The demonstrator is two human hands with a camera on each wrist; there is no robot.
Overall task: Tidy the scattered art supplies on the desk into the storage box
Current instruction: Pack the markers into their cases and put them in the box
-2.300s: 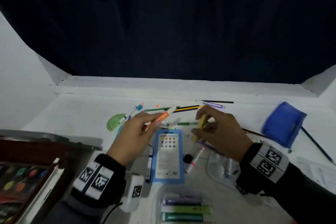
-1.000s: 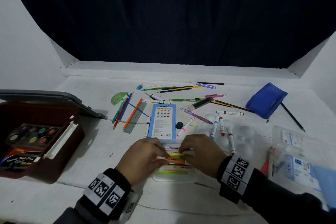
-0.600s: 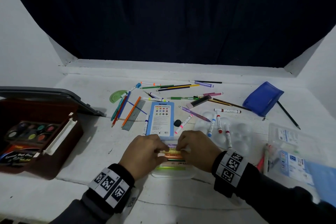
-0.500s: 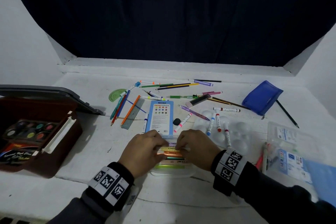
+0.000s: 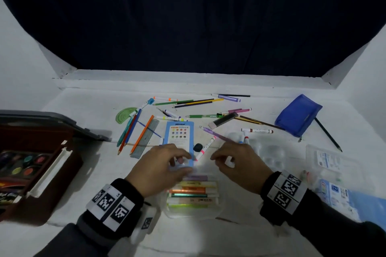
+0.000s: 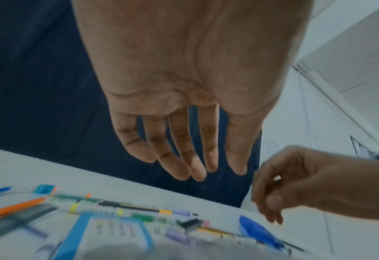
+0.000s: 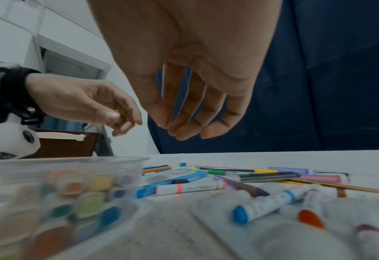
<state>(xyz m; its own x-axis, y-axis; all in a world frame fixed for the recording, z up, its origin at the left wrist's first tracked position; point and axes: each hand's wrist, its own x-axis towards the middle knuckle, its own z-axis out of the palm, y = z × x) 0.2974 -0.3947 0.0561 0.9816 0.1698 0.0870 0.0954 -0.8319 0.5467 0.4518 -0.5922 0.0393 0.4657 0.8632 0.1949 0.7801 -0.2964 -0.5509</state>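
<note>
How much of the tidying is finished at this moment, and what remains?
Done: several highlighters lie in the clear case near the desk edge. In hand: nothing; the left hand and right hand hover empty above the desk. Left: most supplies are loose, such as the orange pencil, the ruler, the blue pencil box and the blue pouch. The brown storage box stands open.

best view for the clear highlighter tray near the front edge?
Head view: the clear highlighter tray is seen from above, its stacked highlighters readable by colour. Right wrist shows it side-on, blurred, at bottom left. Left wrist does not clearly show it.
</note>
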